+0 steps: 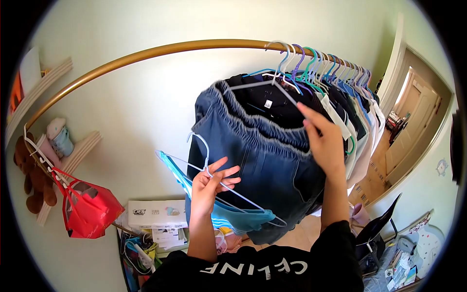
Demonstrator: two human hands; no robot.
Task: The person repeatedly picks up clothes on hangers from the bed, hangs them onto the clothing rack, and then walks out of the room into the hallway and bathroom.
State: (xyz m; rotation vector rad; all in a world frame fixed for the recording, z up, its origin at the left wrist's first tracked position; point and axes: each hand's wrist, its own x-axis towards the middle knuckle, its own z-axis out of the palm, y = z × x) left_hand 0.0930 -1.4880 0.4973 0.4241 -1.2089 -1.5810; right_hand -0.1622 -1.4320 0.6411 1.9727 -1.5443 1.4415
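A dark blue denim garment (253, 155) with a gathered elastic waist hangs in front of me; whether it is trousers or a skirt I cannot tell. Inside its waist spreads a grey clothes hanger (253, 84). My right hand (325, 142) pinches the right arm of that hanger, beside the waistband. Lower left, my left hand (208, 187) has a pale clothes hanger (241, 196) between thumb and palm, some fingers stretched out. From the pale hanger hangs a bright blue top (238, 221) with white stripes, overlapping the denim.
A gold rail (194, 46) curves overhead, crowded on the right with clothes on hangers (357, 92). A red bag (90, 207) and a brown teddy bear (34, 170) are at the left. Below stands a white box (156, 214). A doorway (408, 117) opens at the right.
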